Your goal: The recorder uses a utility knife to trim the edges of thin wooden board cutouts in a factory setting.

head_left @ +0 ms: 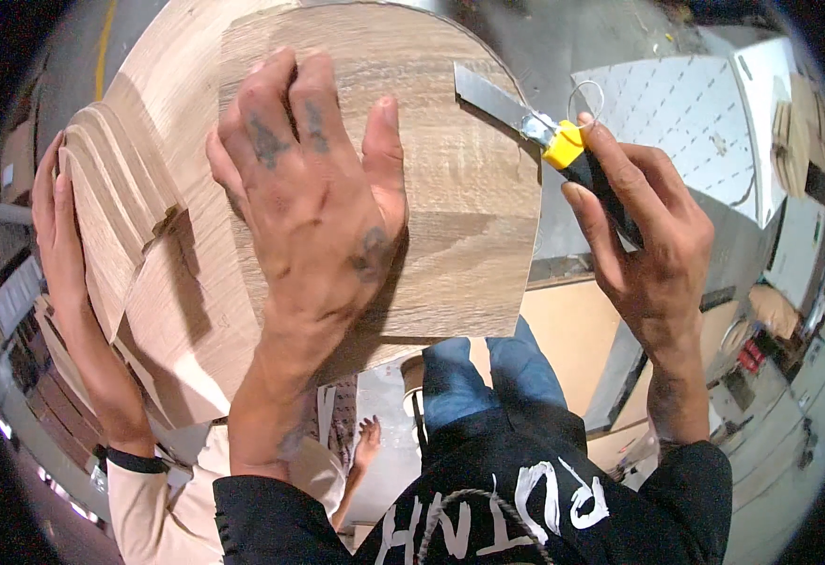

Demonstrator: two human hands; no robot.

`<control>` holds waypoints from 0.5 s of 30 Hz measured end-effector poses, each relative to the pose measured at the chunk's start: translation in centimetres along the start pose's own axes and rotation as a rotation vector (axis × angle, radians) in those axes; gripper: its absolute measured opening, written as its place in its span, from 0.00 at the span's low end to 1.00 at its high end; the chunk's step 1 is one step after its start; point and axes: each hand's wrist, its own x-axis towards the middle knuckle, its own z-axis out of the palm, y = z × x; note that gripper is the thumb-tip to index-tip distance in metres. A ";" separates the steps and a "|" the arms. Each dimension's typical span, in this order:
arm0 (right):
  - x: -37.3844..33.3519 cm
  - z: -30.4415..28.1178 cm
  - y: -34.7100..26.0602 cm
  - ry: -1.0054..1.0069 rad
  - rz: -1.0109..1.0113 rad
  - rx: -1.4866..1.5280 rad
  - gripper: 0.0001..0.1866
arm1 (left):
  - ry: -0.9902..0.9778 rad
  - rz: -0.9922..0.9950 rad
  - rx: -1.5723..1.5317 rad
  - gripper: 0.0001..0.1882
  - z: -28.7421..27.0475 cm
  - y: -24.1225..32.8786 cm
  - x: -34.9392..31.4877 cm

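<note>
My left hand (309,198) lies on top of a wood-grain board (469,273), with its fingers stretched out and the thumb apart. The board's right edge is curved. Along that edge, my right hand (657,235) grips a utility knife (563,146) with a yellow and black handle. Its long blade (488,97) points up and left across the board's rim. A thin pale loop (585,85) curls beside the knife's head; I cannot tell whether it is trimming or cord. Beneath the board lies a larger wood-grain surface (163,89).
At left, another person's hand (59,226) rests against a stack of wood-grain pieces (116,179). That person's pale sleeve (144,504) is close to my left arm. A white patterned sheet (666,122) lies beyond my right hand. A tan panel (572,348) stands below the board.
</note>
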 end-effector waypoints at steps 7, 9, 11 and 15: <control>2.8 -0.5 1.8 -0.089 -0.121 -0.011 0.27 | -0.044 -0.046 -0.061 0.18 -0.2 0.2 0.0; 3.5 -0.5 2.4 -0.101 -0.151 -0.006 0.27 | -0.043 -0.074 -0.079 0.18 0.0 0.2 -0.1; 4.3 -0.4 2.7 -0.119 -0.187 -0.001 0.27 | -0.033 -0.041 -0.095 0.20 0.0 0.0 -0.2; 6.2 0.2 3.3 -0.069 -0.259 0.009 0.28 | -0.075 -0.058 -0.077 0.23 -0.3 0.2 0.0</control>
